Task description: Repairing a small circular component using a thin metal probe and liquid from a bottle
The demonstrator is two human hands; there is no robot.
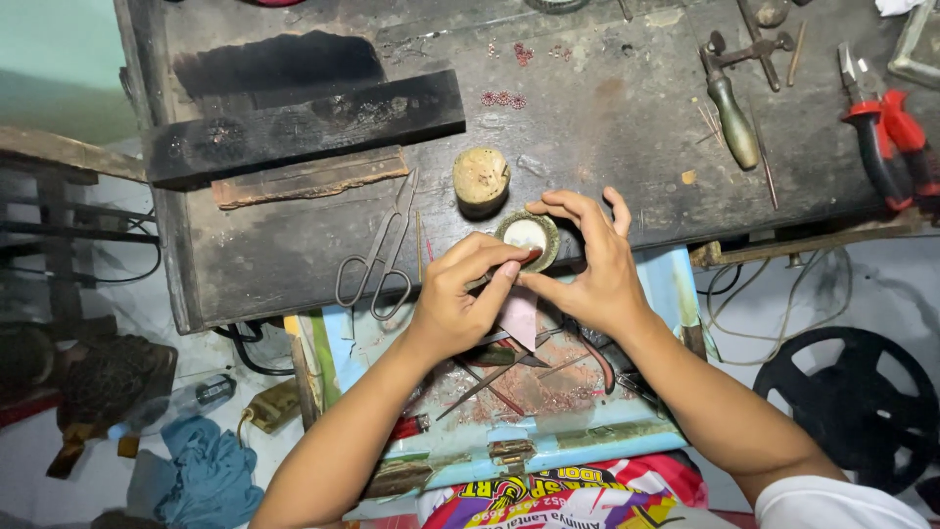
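Both hands meet at the surface's (pixel 294 255) near edge. Left hand (pixel 460 304) and right hand (pixel 592 269) pinch a small red piece (pixel 530 258) between fingertips, touching the round dish (pixel 526 235). Scissors (pixel 377 257) lie left.

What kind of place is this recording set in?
Probably a small jewellery or metalcraft workbench: a scorched, worn bench with scissors, red pliers and a charred block, while the left hand and right hand work over a small round dish.
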